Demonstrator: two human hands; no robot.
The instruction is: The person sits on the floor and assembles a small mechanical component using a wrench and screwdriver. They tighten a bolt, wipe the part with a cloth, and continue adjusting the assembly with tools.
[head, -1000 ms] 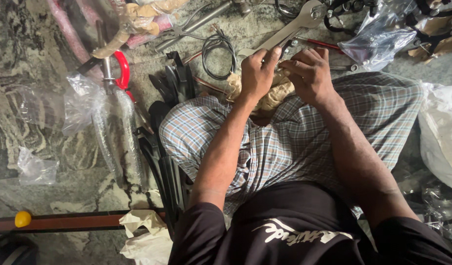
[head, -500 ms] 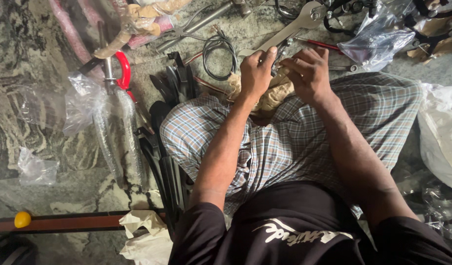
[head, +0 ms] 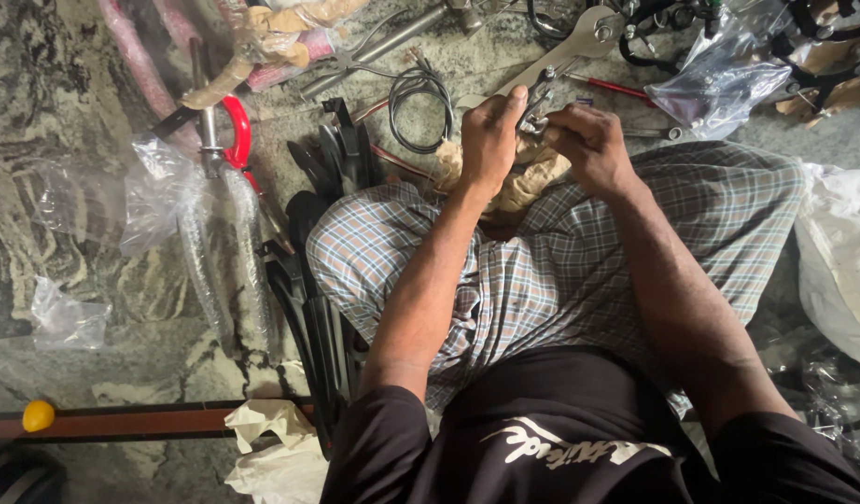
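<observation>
I am looking down at both hands meeting in the upper middle of the frame, above the crossed legs in checked cloth. My left hand (head: 490,131) is clenching around a small metal part (head: 534,110), and my right hand (head: 593,140) is pinching the same part from the other side, fingers curled tight on it. The part is sitting between the two fists; its long axis is running diagonally, pointing toward the upper right of the frame, roughly in line with the one large flat wrench (head: 579,42) lying on the stone floor just beyond it. Under the hands one crumpled brown paper wrap (head: 528,177) is resting on the lap.

To the left I am counting one coil of black cable (head: 420,98), one pair of pliers (head: 355,61) and one fork with a red crown (head: 229,159) wrapped in clear plastic. One clear plastic bag (head: 719,84) is lying at the upper right, and one yellow ball (head: 39,415) is sitting at the lower left.
</observation>
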